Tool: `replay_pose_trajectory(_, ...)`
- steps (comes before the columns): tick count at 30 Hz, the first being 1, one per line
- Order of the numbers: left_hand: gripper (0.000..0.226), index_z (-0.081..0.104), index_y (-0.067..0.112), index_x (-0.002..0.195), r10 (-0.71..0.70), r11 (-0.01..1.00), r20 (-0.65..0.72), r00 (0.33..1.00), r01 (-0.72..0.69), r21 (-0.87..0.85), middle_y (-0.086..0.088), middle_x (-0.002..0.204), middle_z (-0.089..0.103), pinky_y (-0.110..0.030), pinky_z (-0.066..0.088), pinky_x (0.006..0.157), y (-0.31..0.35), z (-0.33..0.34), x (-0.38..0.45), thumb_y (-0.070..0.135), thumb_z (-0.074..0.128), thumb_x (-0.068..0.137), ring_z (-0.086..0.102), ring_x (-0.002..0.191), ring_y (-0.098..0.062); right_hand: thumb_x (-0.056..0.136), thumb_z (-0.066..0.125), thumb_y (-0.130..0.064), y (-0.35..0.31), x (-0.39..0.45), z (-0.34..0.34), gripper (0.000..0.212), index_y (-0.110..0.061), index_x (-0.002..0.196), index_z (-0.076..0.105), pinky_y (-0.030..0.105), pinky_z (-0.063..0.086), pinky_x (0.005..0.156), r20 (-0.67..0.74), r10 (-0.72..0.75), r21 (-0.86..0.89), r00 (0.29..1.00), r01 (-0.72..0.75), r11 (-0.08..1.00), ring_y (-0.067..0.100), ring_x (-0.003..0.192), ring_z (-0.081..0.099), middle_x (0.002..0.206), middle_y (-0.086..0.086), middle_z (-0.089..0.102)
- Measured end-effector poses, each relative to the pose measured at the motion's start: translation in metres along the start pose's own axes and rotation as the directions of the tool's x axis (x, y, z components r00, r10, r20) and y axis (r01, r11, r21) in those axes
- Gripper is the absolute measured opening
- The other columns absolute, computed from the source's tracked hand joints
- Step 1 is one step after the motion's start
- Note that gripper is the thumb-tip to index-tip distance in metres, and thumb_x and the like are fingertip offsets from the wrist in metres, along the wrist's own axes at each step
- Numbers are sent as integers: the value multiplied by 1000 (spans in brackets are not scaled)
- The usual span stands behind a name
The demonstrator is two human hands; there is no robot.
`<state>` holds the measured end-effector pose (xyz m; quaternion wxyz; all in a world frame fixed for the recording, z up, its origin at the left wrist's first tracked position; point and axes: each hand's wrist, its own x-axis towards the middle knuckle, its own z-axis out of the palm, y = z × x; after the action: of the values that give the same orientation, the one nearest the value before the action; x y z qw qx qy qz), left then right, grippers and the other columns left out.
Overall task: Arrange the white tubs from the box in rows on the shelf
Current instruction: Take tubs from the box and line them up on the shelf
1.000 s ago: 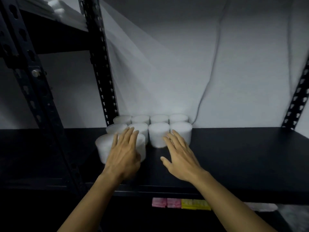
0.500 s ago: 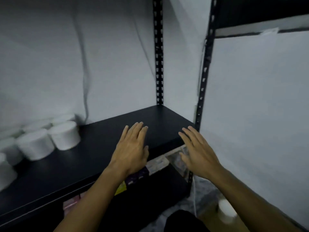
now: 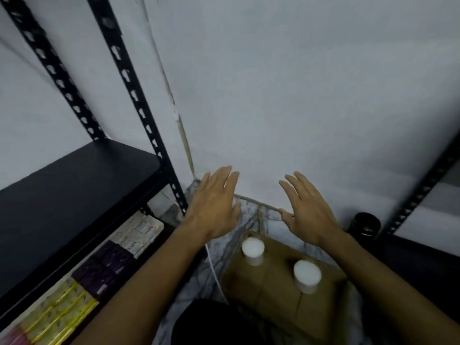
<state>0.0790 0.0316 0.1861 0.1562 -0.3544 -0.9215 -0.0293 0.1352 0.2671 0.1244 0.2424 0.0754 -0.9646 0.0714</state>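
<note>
Two white tubs stand in a brown cardboard box [image 3: 271, 285] on the floor: one tub [image 3: 253, 250] at the box's far left corner, the other tub [image 3: 307, 275] toward its right. My left hand [image 3: 214, 205] hovers open above and left of the first tub, palm down. My right hand [image 3: 306, 207] hovers open above the box, fingers spread. Neither hand touches a tub. The black shelf [image 3: 64, 192] lies to the left, and the part of its top in view is bare. The tubs placed earlier are out of view.
Black perforated uprights [image 3: 139, 100] frame the shelf's right end. Purple, white and yellow packs [image 3: 99, 267] fill the lower shelf. A dark jar [image 3: 364, 224] stands on another black rack at the right. A white cable [image 3: 214, 272] runs down beside the box.
My view has swung right and down, away from the rows of tubs on the shelf to the box on the floor. Both hands came off the shelf and now hover over the box.
</note>
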Motion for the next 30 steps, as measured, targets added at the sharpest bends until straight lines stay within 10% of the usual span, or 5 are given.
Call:
replay_pose_trajectory(9,70,38,-1,141,165,981,150,975,-147,-124,-21,144,41,-52,28,112,3,139,43,38,59,87,38,134,-37,80,68,-26,75,-68,86,64,2,132,45,51,34,108,186,186,-66,965,-176,982,39,132,36,136,21,46)
replay_pose_trajectory(15,87,13,12,152,138,987,459,878,-81,-142,-9,158,15,-48,7,118,-4,253,36,56,51,87,12,146,-26,61,83,-33,96,-105,167,87,-2,131,42,47,31,106,406,184,-77,895,-167,983,37,128,37,134,23,50)
replay_pose_trajectory(22,86,47,7,135,130,990,549,826,-77,-119,-11,138,49,-61,16,113,-5,354,22,66,33,76,35,136,-33,63,75,-43,111,-141,233,89,-11,137,38,45,38,105,584,100,-5,805,-120,993,30,130,39,141,13,45)
replay_pose_trajectory(30,84,48,4,131,47,995,553,832,12,-102,-16,133,51,-66,17,109,2,403,6,59,67,71,32,138,-39,53,68,-30,109,-158,261,75,-10,124,56,42,25,104,708,-5,-21,706,28,999,27,112,56,125,10,58)
